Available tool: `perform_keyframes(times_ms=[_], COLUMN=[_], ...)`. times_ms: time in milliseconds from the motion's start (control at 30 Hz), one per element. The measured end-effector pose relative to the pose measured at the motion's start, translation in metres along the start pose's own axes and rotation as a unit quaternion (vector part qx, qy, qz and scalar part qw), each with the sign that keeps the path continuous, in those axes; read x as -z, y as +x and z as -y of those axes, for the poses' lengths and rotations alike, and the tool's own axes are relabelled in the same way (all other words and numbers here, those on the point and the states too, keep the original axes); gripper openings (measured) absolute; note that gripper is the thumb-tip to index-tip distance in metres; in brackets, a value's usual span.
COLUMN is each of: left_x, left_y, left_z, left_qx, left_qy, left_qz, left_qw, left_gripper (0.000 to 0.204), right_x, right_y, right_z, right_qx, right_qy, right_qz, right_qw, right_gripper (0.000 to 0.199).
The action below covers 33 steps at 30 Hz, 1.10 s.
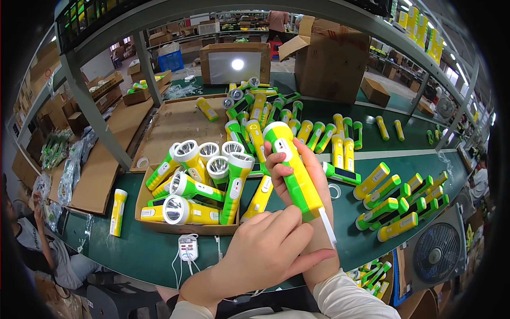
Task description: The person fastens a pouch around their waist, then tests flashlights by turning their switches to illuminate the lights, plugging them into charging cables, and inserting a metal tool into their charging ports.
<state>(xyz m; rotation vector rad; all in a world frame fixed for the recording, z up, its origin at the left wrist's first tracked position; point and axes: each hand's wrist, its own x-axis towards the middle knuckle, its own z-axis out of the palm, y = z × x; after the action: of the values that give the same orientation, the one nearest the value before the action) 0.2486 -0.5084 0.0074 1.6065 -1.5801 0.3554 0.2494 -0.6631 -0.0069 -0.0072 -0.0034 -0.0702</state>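
Note:
My right hand (314, 175) is wrapped around a yellow and green flashlight (291, 159), held upright with its head tilted away from me. My left hand (265, 250) sits just below it, with its fingertips pressed against the flashlight's lower end. A thin white strip (328, 227) sticks out from that end. Directly left of the hands, a shallow cardboard tray (183, 228) holds several more flashlights of the same kind (191, 210), lenses facing up or toward me.
Many more flashlights lie across the green work table (350, 244), in rows at the right (404, 204) and at the back (265, 109). A white power strip (188, 248), a tape roll (334, 190), cardboard boxes (329, 58), a fan (436, 254) and a seated person (32, 234) are around.

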Motion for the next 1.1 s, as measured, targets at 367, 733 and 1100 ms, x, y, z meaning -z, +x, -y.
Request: perform_keyframes(times_ms=[367,733,1100], left_x=[-0.002,-0.016,0.004], left_y=[0.002,-0.001,0.006], left_z=[0.0,0.003,0.046], left_qx=[0.008,0.148,0.025], left_qy=[-0.017,-0.043,0.071], left_qz=[-0.028,-0.185,-0.355], left_qw=[0.999,0.971,0.932], left_gripper=[0.039,0.052,0.05], right_x=[0.005,-0.01,-0.004], right_y=[0.005,-0.007,-0.006], right_z=[0.004,-0.009,-0.011], right_qx=[-0.026,0.452,0.375], right_qy=[0.015,-0.274,-0.338], right_qz=[0.017,0.203,0.375], right_qw=[0.999,0.824,0.777], right_gripper=[0.046,0.061,0.068])
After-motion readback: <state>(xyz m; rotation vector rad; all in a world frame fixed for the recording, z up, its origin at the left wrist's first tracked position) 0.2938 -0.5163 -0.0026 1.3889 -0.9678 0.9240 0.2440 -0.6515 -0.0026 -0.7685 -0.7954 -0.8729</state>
